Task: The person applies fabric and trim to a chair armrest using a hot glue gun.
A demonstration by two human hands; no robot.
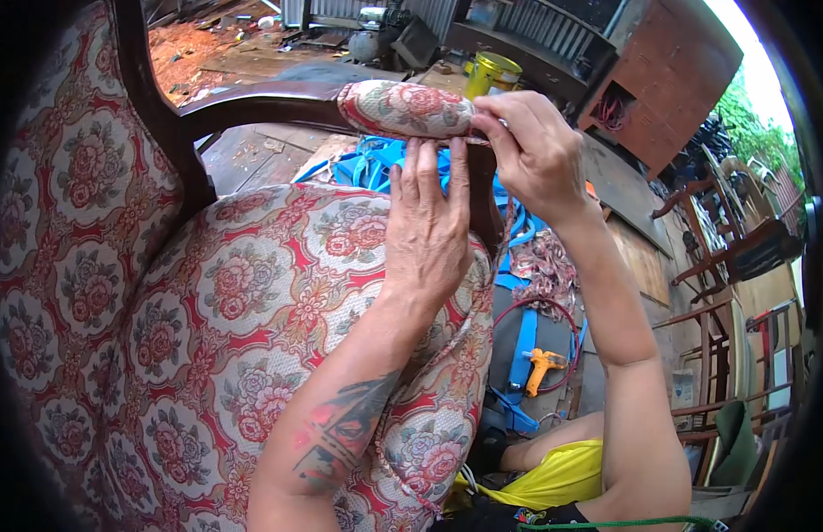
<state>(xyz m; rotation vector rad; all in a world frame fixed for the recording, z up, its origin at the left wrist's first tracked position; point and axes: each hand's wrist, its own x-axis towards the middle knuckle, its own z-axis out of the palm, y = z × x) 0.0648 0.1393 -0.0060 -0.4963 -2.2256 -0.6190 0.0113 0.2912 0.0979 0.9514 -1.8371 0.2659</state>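
A floral padded armrest (pixel 407 108) sits on the dark wooden arm (pixel 261 105) of an upholstered chair. My left hand (pixel 427 217) reaches up with its fingers extended, the tips touching the pad's lower edge. At the pad's right end, my right hand (pixel 531 146) pinches with thumb and forefinger; what lies between them is too small to make out. Under my hands spreads the floral seat (pixel 243 284), and a thin patterned cord (pixel 456 341) hangs down along its right side.
An orange glue gun (pixel 544 368) lies at the lower right, near a red hose (pixel 574 332) and blue straps (pixel 522 346). Behind the armrest stands a yellow bucket (pixel 493 74). Wooden chair frames (pixel 717 239) are at the far right.
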